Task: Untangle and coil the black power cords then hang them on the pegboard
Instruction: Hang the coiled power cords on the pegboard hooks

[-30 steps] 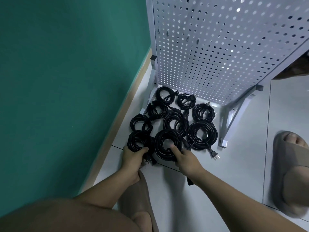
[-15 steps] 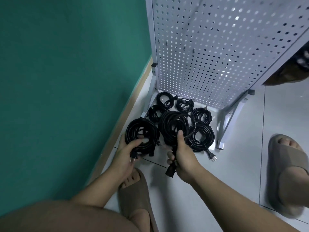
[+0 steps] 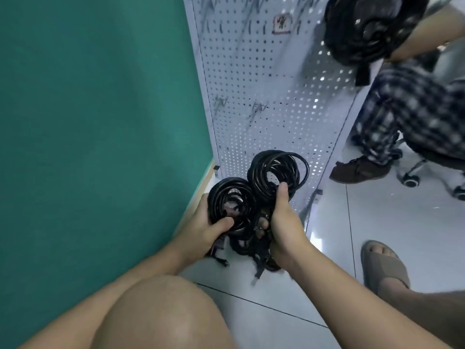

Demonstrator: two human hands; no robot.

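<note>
Your left hand [image 3: 205,229] grips the left coil [image 3: 218,195], your right hand [image 3: 285,221] the right coil [image 3: 259,170], both low before the pegboard [image 3: 251,71]. Pinch every loop together and hang one at a time.

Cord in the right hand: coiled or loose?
Coiled. The cord forms a round bundle of loops, gripped at its lower edge by the right hand, thumb over the strands, in front of the pegboard.

Left forearm [image 3: 156,263] and right forearm [image 3: 339,285] bare. Bare knee [image 3: 163,313] below left hand [image 3: 201,230]. Taupe open-toe slide sandal [image 3: 382,265], thick sole, right of right hand [image 3: 284,222].
</note>
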